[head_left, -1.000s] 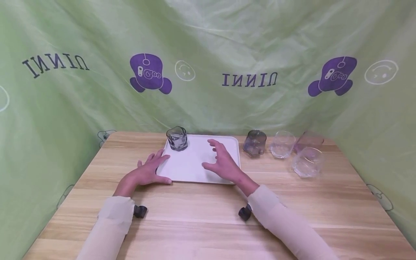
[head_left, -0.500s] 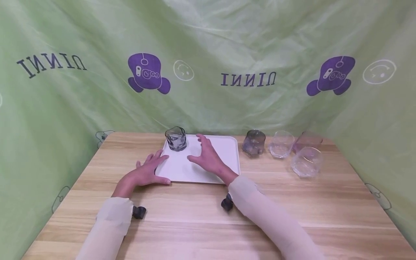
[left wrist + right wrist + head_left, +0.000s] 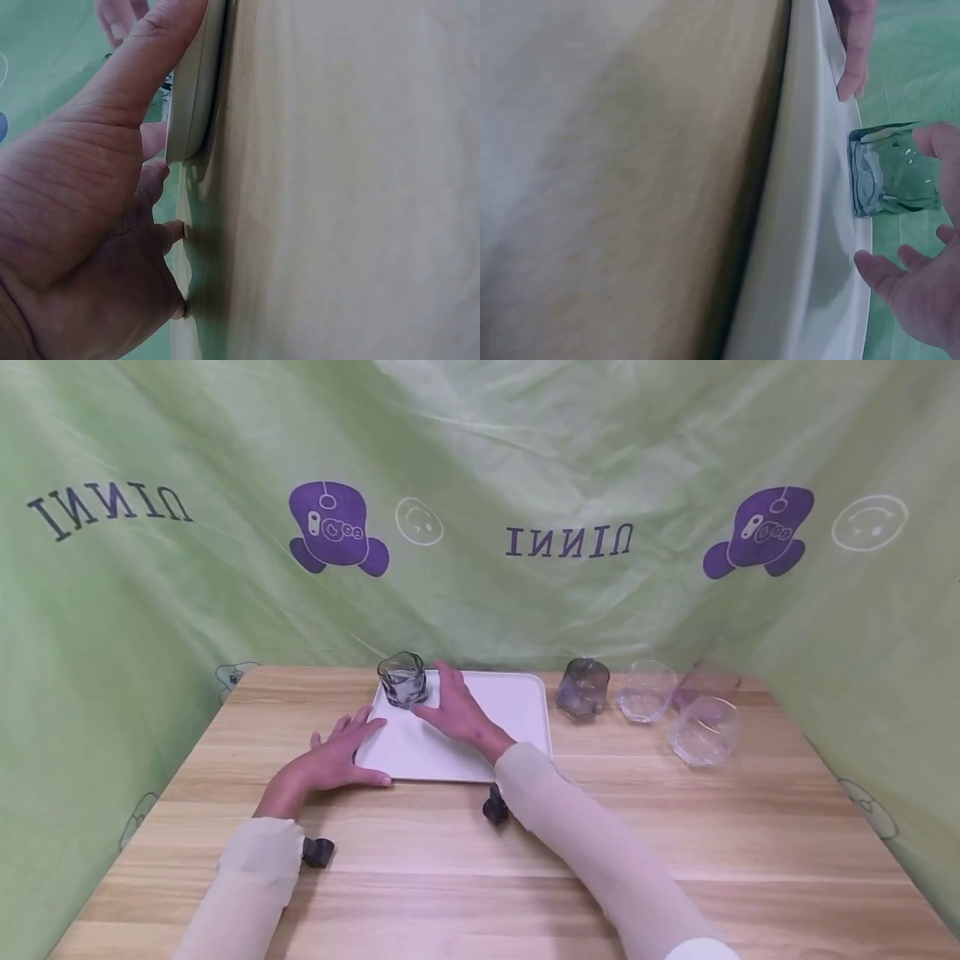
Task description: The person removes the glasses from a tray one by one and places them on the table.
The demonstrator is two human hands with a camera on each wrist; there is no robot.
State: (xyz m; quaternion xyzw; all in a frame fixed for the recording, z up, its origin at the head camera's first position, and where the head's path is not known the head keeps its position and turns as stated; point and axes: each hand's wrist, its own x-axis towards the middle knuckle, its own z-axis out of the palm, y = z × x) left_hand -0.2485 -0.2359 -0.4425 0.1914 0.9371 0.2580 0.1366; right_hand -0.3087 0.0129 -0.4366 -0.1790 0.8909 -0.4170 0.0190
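A smoky grey glass tumbler (image 3: 402, 681) with wavy sides stands upright at the back left corner of a white rectangular tray (image 3: 512, 706). My left hand (image 3: 335, 763) is spread around the tray's front left corner, its thumb against the front edge and its other fingers toward the left side. In the left wrist view, the thumb lies along the tray's rim (image 3: 196, 105). Over the tray my right hand (image 3: 459, 712) is just right of the tumbler, thumb and fingers apart. The right wrist view has the glass (image 3: 892, 174) beside these parted fingers, with no grip round it.
To the right of the tray stand a dark grey glass (image 3: 583, 690), a clear glass (image 3: 645, 693), a pinkish glass (image 3: 708, 681) and a gold-rimmed clear glass (image 3: 703, 733). A green printed curtain (image 3: 480, 602) hangs behind the wooden table (image 3: 420, 868).
My right hand has moved left across the tray, up close to the grey tumbler. The left hand stays at the tray's corner, and the glasses stand where they were.
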